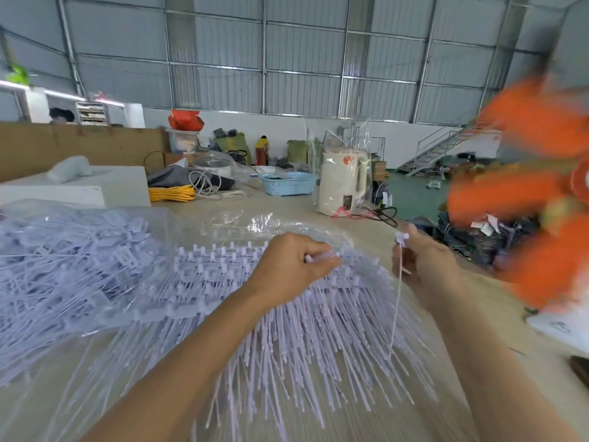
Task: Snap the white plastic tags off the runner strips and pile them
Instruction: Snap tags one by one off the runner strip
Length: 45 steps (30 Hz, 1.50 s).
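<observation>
1. White plastic runner strips point(287, 314) lie fanned across the table point(478, 314), their thin tails pointing toward the person, partly on clear plastic film point(287, 224).
2. The left hand point(293, 266) rests on the strips' head end, fingers curled and pinching a small white piece at the fingertips.
3. The right hand point(424, 253) is held just right of the strips, thumb and fingers pinching the head of a single tag point(396, 282); its thin tail hangs down below the fingers.
4. A pile of loose tags point(70, 260) lies to the left.
5. A cream kettle point(342, 183) stands farther back, and something orange and blurred point(535, 193) fills the right edge.
</observation>
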Tool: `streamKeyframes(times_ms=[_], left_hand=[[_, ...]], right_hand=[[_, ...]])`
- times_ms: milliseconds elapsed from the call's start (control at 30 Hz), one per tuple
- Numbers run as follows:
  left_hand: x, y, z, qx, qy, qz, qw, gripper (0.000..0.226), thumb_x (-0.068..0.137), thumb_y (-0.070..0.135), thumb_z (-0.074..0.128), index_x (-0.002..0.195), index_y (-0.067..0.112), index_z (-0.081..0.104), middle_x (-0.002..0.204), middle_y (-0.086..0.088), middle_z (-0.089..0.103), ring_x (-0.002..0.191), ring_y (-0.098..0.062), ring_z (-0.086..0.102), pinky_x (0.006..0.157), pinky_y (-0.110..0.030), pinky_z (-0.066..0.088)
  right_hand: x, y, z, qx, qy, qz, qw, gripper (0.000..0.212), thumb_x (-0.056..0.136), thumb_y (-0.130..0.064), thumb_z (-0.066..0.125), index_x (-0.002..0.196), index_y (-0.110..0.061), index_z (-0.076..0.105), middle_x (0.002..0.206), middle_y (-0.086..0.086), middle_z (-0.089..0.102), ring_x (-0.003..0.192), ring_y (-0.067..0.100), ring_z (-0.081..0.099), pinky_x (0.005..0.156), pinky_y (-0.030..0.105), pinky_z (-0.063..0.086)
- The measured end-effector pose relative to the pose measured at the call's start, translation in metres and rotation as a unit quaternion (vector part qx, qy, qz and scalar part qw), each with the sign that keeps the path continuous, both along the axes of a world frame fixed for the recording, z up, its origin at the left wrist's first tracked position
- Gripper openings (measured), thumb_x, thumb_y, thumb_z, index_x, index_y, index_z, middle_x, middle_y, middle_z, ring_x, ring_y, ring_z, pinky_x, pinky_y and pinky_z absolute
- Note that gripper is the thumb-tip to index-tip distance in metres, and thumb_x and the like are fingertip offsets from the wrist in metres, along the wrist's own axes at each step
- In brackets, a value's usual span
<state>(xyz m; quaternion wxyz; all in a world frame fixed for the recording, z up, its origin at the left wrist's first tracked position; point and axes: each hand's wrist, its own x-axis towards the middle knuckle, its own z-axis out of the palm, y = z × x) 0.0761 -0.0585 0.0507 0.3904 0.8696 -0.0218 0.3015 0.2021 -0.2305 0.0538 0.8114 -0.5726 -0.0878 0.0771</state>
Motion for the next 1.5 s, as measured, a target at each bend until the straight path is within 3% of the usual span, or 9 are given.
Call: streamKeyframes(times_ms=[133, 400, 533, 733, 867, 1000, 1167, 1267, 1500], left_hand=[[-0.002, -0.001, 0.001, -0.015, 0.047, -0.008, 0.999, 0.042, 0.075, 0.038, 0.071, 0.111, 0.015, 0.069, 0.122, 0.005, 0.063, 0.078, 0.003, 0.061, 0.065, -0.007, 0.046], [-0.010, 0.015, 0.013, -0.036, 0.118, -0.036, 0.992, 0.045, 0.084, 0.000, 0.063, 0.126, 0.016, 0.059, 0.100, 0.018, 0.053, 0.087, 0.008, 0.054, 0.068, -0.006, 0.041], [-0.011, 0.017, 0.014, -0.057, 0.110, -0.024, 0.992, 0.066, 0.075, 0.010, 0.077, 0.135, 0.016, 0.050, 0.097, 0.006, 0.051, 0.089, -0.009, 0.052, 0.078, -0.018, 0.042], [-0.010, 0.014, 0.016, -0.018, 0.063, -0.027, 0.997, 0.093, 0.052, 0.021, 0.085, 0.136, 0.013, 0.046, 0.098, 0.006, 0.042, 0.082, -0.013, 0.053, 0.082, -0.027, 0.052], [-0.009, 0.006, 0.014, 0.028, 0.026, -0.040, 0.998, 0.079, 0.060, 0.011, 0.085, 0.131, 0.008, 0.050, 0.096, 0.009, 0.035, 0.073, -0.003, 0.047, 0.073, -0.013, 0.050], [-0.011, 0.009, 0.016, 0.082, 0.040, -0.021, 0.996, 0.094, 0.047, 0.032, 0.087, 0.132, 0.015, 0.051, 0.104, 0.005, 0.042, 0.087, -0.010, 0.055, 0.081, -0.019, 0.051], [-0.017, 0.023, 0.016, 0.014, 0.167, -0.025, 0.985, 0.047, 0.049, 0.056, 0.076, 0.085, 0.028, 0.068, 0.079, 0.011, 0.065, 0.074, -0.004, 0.062, 0.070, -0.020, 0.049], [-0.020, 0.028, 0.014, -0.037, 0.232, -0.087, 0.968, 0.027, 0.075, 0.038, 0.072, 0.079, 0.012, 0.070, 0.071, -0.001, 0.071, 0.062, -0.010, 0.065, 0.064, -0.020, 0.052], [-0.025, 0.022, 0.023, -0.050, 0.217, -0.088, 0.971, 0.008, 0.087, 0.010, 0.065, 0.082, 0.004, 0.068, 0.055, 0.003, 0.058, 0.046, -0.004, 0.046, 0.053, -0.020, 0.040]], right_hand=[[-0.015, 0.016, 0.005, 0.128, 0.060, 0.169, 0.976, 0.017, 0.099, -0.015, 0.044, 0.083, -0.017, 0.051, 0.051, -0.002, 0.049, 0.038, 0.009, 0.041, 0.040, 0.018, 0.040], [-0.012, 0.000, 0.013, 0.327, 0.102, 0.267, 0.901, 0.027, 0.068, -0.020, 0.065, 0.074, -0.016, 0.039, 0.051, -0.006, 0.041, 0.034, 0.002, 0.024, 0.029, 0.013, 0.022], [-0.035, 0.012, 0.015, 0.161, 0.023, 0.319, 0.934, 0.069, 0.065, -0.067, 0.052, 0.106, -0.011, 0.048, 0.054, -0.010, 0.037, 0.042, 0.000, 0.023, 0.031, 0.010, 0.017], [-0.063, 0.045, -0.004, -0.140, -0.131, 0.237, 0.952, 0.088, 0.042, -0.054, 0.078, 0.115, -0.016, 0.048, 0.045, -0.011, 0.044, 0.039, 0.003, 0.034, 0.038, 0.018, 0.028], [-0.068, 0.047, -0.009, -0.182, -0.140, 0.233, 0.945, 0.065, 0.053, -0.055, 0.076, 0.096, -0.013, 0.050, 0.051, -0.008, 0.049, 0.036, 0.003, 0.035, 0.036, 0.017, 0.027], [-0.066, 0.047, -0.011, -0.112, -0.165, 0.221, 0.955, 0.025, 0.086, -0.021, 0.067, 0.078, -0.008, 0.047, 0.045, -0.008, 0.049, 0.035, 0.007, 0.033, 0.036, 0.017, 0.027], [-0.060, 0.045, -0.009, -0.017, -0.150, 0.211, 0.966, 0.024, 0.087, -0.013, 0.064, 0.070, -0.010, 0.048, 0.057, 0.006, 0.050, 0.038, 0.009, 0.040, 0.038, 0.017, 0.036], [-0.054, 0.044, -0.011, -0.068, -0.242, 0.147, 0.957, 0.025, 0.084, -0.017, 0.068, 0.067, -0.014, 0.050, 0.053, 0.001, 0.045, 0.041, 0.011, 0.036, 0.043, 0.022, 0.034], [-0.063, 0.050, -0.017, -0.256, -0.471, 0.102, 0.838, 0.034, 0.060, -0.043, 0.078, 0.086, -0.031, 0.059, 0.090, 0.000, 0.058, 0.070, 0.012, 0.053, 0.061, 0.012, 0.040]])
